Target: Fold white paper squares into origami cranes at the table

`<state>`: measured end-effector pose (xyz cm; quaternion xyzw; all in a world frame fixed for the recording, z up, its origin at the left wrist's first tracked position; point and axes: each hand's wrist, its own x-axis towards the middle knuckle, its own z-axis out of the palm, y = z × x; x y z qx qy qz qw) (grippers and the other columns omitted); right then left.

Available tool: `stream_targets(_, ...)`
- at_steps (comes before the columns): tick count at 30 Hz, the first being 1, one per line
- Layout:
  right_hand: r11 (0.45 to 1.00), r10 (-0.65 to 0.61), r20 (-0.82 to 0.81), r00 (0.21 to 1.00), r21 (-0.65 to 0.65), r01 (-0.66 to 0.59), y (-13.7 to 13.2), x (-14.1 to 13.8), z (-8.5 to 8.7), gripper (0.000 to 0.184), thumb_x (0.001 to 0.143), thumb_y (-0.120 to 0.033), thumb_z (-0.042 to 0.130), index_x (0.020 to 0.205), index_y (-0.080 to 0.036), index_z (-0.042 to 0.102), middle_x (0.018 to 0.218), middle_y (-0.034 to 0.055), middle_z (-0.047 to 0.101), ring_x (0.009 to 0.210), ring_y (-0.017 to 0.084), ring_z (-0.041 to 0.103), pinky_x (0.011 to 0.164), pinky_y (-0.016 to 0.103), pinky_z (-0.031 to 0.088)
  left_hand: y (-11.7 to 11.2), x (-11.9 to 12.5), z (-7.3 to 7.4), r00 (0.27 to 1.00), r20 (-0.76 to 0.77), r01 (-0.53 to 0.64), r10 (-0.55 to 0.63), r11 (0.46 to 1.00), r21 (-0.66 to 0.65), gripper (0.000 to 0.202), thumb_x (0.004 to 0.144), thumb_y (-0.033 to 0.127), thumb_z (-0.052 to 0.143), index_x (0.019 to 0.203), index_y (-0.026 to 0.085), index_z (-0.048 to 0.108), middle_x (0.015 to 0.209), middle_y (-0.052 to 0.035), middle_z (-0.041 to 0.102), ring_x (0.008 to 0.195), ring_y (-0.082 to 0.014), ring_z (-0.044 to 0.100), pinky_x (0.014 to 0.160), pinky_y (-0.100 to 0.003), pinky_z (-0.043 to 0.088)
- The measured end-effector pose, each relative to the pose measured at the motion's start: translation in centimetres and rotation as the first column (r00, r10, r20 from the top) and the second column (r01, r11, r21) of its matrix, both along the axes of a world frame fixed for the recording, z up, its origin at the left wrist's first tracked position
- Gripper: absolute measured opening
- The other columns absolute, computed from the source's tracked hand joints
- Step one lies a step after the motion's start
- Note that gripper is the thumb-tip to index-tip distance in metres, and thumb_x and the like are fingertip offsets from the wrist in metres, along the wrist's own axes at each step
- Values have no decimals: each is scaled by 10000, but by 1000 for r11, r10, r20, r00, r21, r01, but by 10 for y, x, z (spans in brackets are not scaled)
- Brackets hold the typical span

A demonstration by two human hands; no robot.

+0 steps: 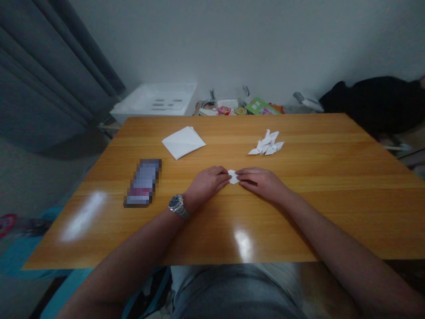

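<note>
A small piece of white folded paper lies on the wooden table, pinched between both hands. My left hand, with a metal watch on its wrist, presses the paper's left side. My right hand presses its right side, fingers flat on the table. Most of the paper is hidden under the fingers.
A stack of white square sheets lies at the back left. A cluster of folded white paper figures sits at the back right. A blurred phone-like object lies to the left. A white box, clutter and a dark cloth stand behind the table.
</note>
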<state>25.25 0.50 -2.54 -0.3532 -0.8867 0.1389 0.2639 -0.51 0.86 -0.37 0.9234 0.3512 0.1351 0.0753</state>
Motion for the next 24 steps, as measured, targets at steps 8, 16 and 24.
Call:
stream_targets(8, 999, -44, 0, 999, 0, 44, -2, -5, 3, 198, 969, -222, 615, 1086, -252, 772, 1181, 69, 765, 1075, 237, 727, 949, 423, 596, 0, -2, -2, 1000, 28, 3, -3, 1000, -2, 301, 1060, 326, 450, 1185, 210, 698, 1171, -81, 673, 1057, -209, 637, 925, -340, 525)
stream_targets(16, 999, -47, -14, 999, 4, 47, -2, -5, 1, 193, 998, -257, 586, 1062, -238, 767, 1167, 66, 768, 1071, 226, 725, 952, 400, 584, -1, -2, -3, 997, 72, -11, 12, 1000, -15, 270, 1022, 354, 550, 1188, 198, 694, 1190, -74, 683, 1063, -217, 637, 942, -347, 518)
stream_targets(24, 995, -94, -42, 995, -38, 93, -3, -8, 6, 201, 1015, -292, 564, 1082, -227, 741, 1126, 72, 776, 1031, 234, 729, 939, 396, 574, -3, 1, -1, 997, 53, -61, 61, 998, 3, 285, 1050, 336, 480, 1144, 203, 713, 1106, -75, 705, 993, -207, 648, 881, -340, 522)
